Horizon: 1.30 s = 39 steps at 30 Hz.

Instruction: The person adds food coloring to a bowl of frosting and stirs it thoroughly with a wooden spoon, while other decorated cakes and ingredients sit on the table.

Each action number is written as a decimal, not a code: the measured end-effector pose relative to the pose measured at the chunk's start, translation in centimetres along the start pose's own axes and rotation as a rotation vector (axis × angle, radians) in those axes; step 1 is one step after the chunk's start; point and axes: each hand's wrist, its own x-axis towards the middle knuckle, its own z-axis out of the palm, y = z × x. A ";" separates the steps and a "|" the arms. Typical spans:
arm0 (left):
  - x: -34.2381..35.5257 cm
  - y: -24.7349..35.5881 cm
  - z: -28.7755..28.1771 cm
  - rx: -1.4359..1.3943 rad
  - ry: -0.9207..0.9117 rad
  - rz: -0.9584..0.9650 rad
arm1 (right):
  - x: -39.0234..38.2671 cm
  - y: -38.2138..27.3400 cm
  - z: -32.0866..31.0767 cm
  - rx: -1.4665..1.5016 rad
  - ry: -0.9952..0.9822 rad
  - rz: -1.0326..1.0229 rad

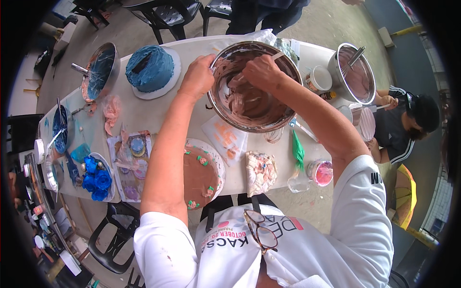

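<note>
My left hand (200, 73) grips the left rim of a large steel bowl (276, 115) smeared with brown frosting (247, 104). My right hand (259, 70) is closed inside the bowl on a spatula, whose pale handle (277, 55) sticks up beside my knuckles; its blade is hard to make out in the frosting. Just below the bowl lie a plastic sheet with orange smears (225, 139) and a wire whisk (272, 136). A brown cake with small pink flowers (197, 175) sits under my left forearm, partly hidden.
Around me stand a blue cake (150, 69), blue flowers (96, 180), bowls with whisks (101, 72) (353, 81), a green piping bag (297, 156) and a pink tub (319, 173) on the table (187, 120). A co-worker (403, 122) works on a pink cake (362, 122); another person (261, 17) stands beyond.
</note>
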 end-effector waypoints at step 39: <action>-1.3 -1.5 2.6 -0.028 0.272 0.126 | -4.0 1.0 -1.0 -0.142 -0.464 -0.037</action>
